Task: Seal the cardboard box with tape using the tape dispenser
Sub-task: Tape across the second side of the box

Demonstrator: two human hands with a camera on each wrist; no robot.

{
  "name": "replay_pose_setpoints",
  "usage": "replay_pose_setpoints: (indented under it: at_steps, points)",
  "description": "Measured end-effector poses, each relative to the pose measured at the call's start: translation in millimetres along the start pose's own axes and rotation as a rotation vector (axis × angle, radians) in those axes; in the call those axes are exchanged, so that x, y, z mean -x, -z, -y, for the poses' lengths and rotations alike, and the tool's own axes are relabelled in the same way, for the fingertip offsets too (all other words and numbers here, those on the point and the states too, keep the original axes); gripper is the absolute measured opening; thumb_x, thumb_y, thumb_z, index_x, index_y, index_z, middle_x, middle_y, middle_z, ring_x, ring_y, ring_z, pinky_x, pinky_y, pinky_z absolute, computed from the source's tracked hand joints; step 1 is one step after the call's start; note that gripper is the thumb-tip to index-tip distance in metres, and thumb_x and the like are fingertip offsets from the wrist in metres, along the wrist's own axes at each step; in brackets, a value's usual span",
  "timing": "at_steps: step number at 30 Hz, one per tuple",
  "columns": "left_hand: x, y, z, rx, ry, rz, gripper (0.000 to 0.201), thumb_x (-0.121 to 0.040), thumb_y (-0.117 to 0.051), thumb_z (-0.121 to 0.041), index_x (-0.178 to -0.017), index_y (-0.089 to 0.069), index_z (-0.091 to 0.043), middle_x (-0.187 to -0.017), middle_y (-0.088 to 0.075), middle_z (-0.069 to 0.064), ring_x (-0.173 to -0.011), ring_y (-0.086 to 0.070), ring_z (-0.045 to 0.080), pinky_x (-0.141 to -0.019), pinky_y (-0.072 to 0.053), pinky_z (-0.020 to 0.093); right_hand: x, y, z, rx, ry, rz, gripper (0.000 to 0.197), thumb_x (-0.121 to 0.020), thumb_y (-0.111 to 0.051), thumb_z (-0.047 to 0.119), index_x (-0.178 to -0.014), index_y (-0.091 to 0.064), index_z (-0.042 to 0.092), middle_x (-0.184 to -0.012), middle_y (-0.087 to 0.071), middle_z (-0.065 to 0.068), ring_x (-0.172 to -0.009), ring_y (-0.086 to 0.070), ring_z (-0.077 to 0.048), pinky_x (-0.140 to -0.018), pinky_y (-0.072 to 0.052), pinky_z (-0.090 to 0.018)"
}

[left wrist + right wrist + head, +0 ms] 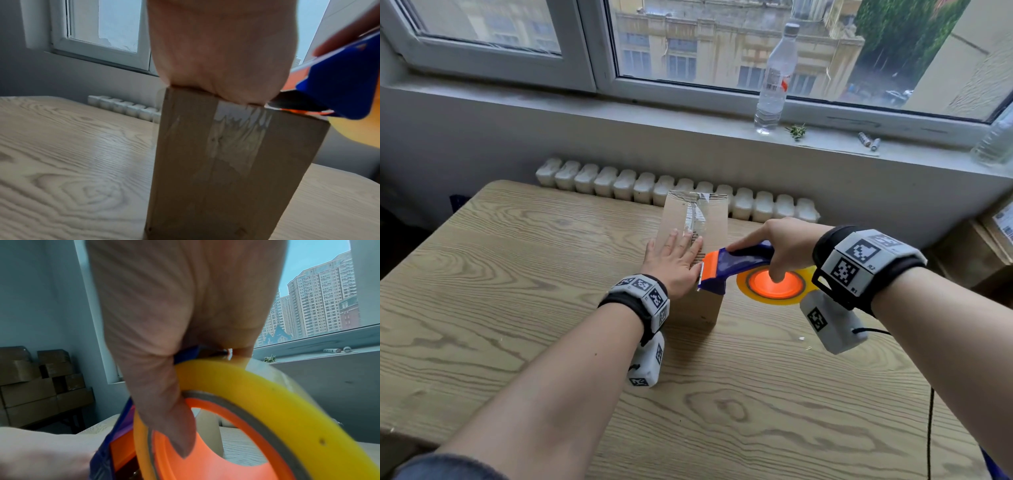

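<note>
Cardboard box [693,219]: standing upright on the wood-grain bench [517,274], toward its far middle, below the window; clear tape [697,214] is lying along the middle of its top face and, in the left wrist view, running down its near side. Left hand [676,260]: lying flat on the near part of the box top, fingers straight and spread, palm pressing the surface and holding nothing. Tape dispenser [736,270]: blue body with orange hub and a yellow-edged tape roll [770,284], hanging at the near right corner of the box top, its toothed blade end touching or just beside the left hand's edge; which of the two cannot be told. Right hand [782,246]: gripping the dispenser from above, index finger extending along the blue body, thumb reaching down into the orange hub, remaining fingers curling round the roll. Both wrists are wearing black bands with marker-printed blocks. Plastic bottle [775,78]: standing on the windowsill [619,113]. White radiator [619,183]: sitting behind the bench. Stacked brown cartons [41,382]: sitting against the wall, seen in the right wrist view.
</note>
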State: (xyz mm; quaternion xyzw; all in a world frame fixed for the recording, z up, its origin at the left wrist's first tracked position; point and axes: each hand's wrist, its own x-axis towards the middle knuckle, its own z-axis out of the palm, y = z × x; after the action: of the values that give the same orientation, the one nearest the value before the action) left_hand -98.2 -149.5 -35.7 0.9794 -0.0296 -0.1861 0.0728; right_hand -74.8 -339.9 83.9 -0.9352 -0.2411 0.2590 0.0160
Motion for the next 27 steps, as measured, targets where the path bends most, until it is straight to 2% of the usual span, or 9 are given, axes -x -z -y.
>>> replay_pose_setpoints:
  at_steps: [6, 10, 16, 21, 24, 27]
  points:
    - [-1, 3, 0, -0.029, 0.006, 0.038, 0.062, -0.098, -0.013, -0.053, -0.151, 0.010, -0.032, -0.160, 0.017, -0.008, -0.148, 0.018, 0.015, -0.117, 0.009, 0.052, -2, 2, -3, 0.030, 0.036, -0.001, 0.085, -0.067, -0.068, 0.000, -0.130, -0.047, 0.054, -0.104, -0.056, 0.007, -0.085, -0.051, -0.017, -0.068, -0.043, -0.028]
    - [-2, 2, 0, -0.029, 0.020, 0.039, 0.062, -0.097, -0.012, -0.055, -0.151, 0.010, -0.033, -0.160, 0.018, -0.008, -0.147, 0.019, 0.013, -0.117, 0.009, 0.052, 1, -3, -15, 0.027, 0.055, -0.002, 0.087, -0.067, -0.073, 0.005, -0.132, -0.044, 0.055, -0.104, -0.056, 0.010, -0.085, -0.050, -0.015, -0.070, -0.040, -0.026]
    - [-4, 0, -1, -0.029, 0.032, 0.027, 0.063, -0.096, -0.011, -0.058, -0.150, 0.011, -0.034, -0.159, 0.020, -0.010, -0.147, 0.020, 0.011, -0.117, 0.008, 0.051, 13, -16, -42, -0.057, 0.080, -0.043, 0.092, -0.065, -0.075, 0.006, -0.130, -0.041, 0.060, -0.115, -0.061, 0.010, -0.094, -0.057, -0.018, -0.084, -0.051, -0.034]
    - [-1, 0, -3, -0.049, 0.031, 0.030, 0.075, -0.090, -0.014, -0.070, -0.150, 0.013, -0.035, -0.159, 0.022, -0.010, -0.147, 0.020, 0.010, -0.117, 0.008, 0.051, 43, -20, -75, -0.076, 0.017, -0.035, 0.091, -0.066, -0.072, 0.002, -0.129, -0.042, 0.061, -0.107, -0.062, 0.011, -0.088, -0.057, -0.017, -0.078, -0.049, -0.031]
    - [1, 1, -3, -0.061, 0.028, 0.022, 0.077, -0.088, -0.015, -0.071, -0.150, 0.014, -0.035, -0.159, 0.022, -0.009, -0.147, 0.020, 0.010, -0.117, 0.007, 0.052, 47, -31, -75, -0.060, 0.008, -0.049, 0.090, -0.066, -0.070, 0.001, -0.131, -0.043, 0.057, -0.106, -0.062, 0.011, -0.088, -0.057, -0.018, -0.077, -0.049, -0.032]
    - [2, 0, -4, -0.058, 0.028, 0.019, 0.078, -0.088, -0.015, -0.072, -0.149, 0.015, -0.035, -0.159, 0.022, -0.009, -0.147, 0.019, 0.010, -0.117, 0.008, 0.052, 38, -42, -72, -0.036, 0.017, -0.055, 0.091, -0.067, -0.067, -0.003, -0.134, -0.043, 0.052, -0.105, -0.059, 0.009, -0.086, -0.053, -0.019, -0.069, -0.045, -0.030]
